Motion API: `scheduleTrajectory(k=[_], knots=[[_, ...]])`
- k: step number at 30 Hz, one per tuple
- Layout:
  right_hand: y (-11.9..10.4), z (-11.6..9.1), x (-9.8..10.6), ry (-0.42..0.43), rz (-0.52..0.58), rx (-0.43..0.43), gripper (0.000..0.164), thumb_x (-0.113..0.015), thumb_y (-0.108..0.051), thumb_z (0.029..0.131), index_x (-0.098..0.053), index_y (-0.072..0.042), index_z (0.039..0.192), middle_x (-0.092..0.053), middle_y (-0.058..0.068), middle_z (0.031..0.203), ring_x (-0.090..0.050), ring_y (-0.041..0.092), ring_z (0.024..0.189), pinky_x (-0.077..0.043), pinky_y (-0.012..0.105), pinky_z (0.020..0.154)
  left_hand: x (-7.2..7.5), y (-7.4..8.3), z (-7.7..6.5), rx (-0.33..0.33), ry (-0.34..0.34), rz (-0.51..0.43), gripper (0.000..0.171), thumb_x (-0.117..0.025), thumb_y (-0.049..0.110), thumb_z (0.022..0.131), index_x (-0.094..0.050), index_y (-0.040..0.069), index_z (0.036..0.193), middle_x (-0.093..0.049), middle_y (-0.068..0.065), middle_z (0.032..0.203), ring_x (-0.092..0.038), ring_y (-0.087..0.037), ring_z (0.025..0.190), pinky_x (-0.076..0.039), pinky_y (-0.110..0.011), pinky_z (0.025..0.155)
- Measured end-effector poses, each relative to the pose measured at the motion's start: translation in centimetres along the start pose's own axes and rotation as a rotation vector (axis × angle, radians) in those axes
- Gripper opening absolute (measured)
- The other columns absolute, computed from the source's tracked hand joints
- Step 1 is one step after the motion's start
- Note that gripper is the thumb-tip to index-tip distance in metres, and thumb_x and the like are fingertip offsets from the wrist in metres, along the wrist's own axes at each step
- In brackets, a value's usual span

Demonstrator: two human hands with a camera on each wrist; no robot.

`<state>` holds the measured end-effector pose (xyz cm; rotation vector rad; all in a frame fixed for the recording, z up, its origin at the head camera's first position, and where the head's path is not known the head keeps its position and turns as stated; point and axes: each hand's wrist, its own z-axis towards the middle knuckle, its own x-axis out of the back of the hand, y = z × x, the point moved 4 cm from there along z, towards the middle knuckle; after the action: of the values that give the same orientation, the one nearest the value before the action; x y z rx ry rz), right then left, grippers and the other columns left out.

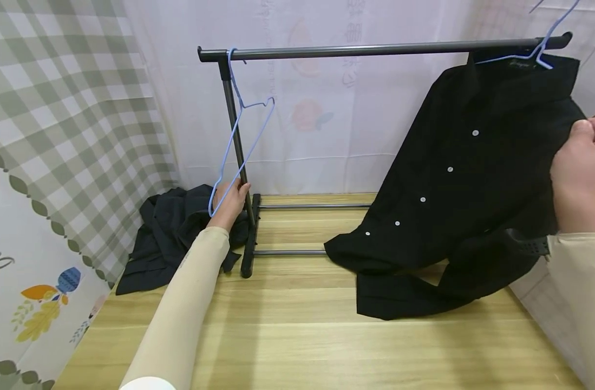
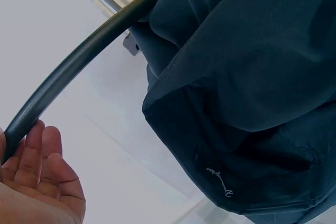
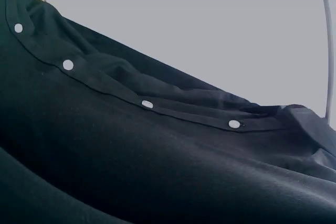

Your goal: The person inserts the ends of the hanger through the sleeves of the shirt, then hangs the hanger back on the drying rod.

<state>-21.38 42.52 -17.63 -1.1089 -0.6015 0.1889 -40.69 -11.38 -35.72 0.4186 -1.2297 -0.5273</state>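
Note:
A black shirt (image 1: 502,151) with white buttons hangs by a blue hanger (image 1: 548,40) near the right end of the rack's bar (image 1: 375,50). My right hand (image 1: 582,168) pinches the shirt's side edge below the collar. In the right wrist view the shirt front (image 3: 131,145) fills the lower part, hiding that hand. My left hand (image 1: 229,200) holds the rack's left post (image 1: 235,124) low down; its curled fingers (image 2: 34,150) show behind the post in the left wrist view. An empty blue hanger (image 1: 227,141) dangles from the bar's left end, overlapping that hand.
A crumpled dark garment (image 1: 172,233) lies on the wooden table (image 1: 278,336) left of the post. The rack's lower rails (image 1: 297,252) run along the table. A checked curtain (image 1: 73,81) stands at the left, with a pale curtain (image 1: 326,146) behind the rack.

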Motion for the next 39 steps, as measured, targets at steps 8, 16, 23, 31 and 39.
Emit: scheduleTrajectory(k=[8,16,23,31,39], knots=[[2.0,0.3,-2.2,-0.031,-0.320,0.060,0.039,-0.031,-0.030,0.094,-0.058,-0.004,0.083,-0.042,-0.003,0.061,-0.033,0.010,0.070,-0.031,0.032,0.064,-0.6,0.8,-0.1,-0.021,-0.012,-0.034,0.033,-0.046,0.040,0.094,-0.052,0.010,0.083,-0.046,-0.007,0.065,-0.043,-0.023,0.057,-0.035,-0.031,0.052],[3.3,0.0,-2.1,-0.027,-0.341,0.072,0.042,-0.030,-0.029,0.094,-0.055,0.001,0.081,-0.042,0.004,0.058,-0.034,0.018,0.071,-0.028,0.032,0.061,-0.8,1.0,-0.1,-0.033,0.006,-0.014,0.033,-0.045,0.040,0.094,-0.054,0.010,0.085,-0.046,-0.006,0.065,-0.043,-0.022,0.056,-0.035,-0.031,0.051],[3.8,-0.4,-2.1,-0.019,-0.322,0.018,0.040,-0.031,-0.036,0.094,-0.058,-0.007,0.088,-0.045,0.002,0.072,-0.032,0.006,0.074,-0.032,0.030,0.060,-0.7,0.6,0.0,-0.001,0.002,0.020,0.034,-0.044,0.044,0.093,-0.057,0.013,0.089,-0.050,-0.006,0.070,-0.046,-0.023,0.060,-0.036,-0.033,0.055],[4.0,-0.3,-2.1,0.016,-0.311,0.011,0.041,-0.032,-0.035,0.095,-0.060,-0.005,0.096,-0.044,-0.002,0.075,-0.036,0.007,0.085,-0.033,0.039,0.088,-0.7,0.5,0.0,-0.014,-0.006,-0.009,0.035,-0.044,0.043,0.093,-0.058,0.011,0.091,-0.049,-0.006,0.067,-0.045,-0.023,0.058,-0.035,-0.032,0.052],[4.1,-0.2,-2.3,0.014,-0.311,0.020,0.050,-0.030,-0.036,0.096,-0.057,-0.003,0.120,-0.041,-0.006,0.078,-0.038,0.024,0.108,-0.028,0.043,0.098,-0.6,0.7,0.0,-0.017,-0.006,-0.048,0.033,-0.045,0.042,0.093,-0.055,0.010,0.086,-0.049,-0.007,0.068,-0.045,-0.023,0.058,-0.036,-0.031,0.052]])
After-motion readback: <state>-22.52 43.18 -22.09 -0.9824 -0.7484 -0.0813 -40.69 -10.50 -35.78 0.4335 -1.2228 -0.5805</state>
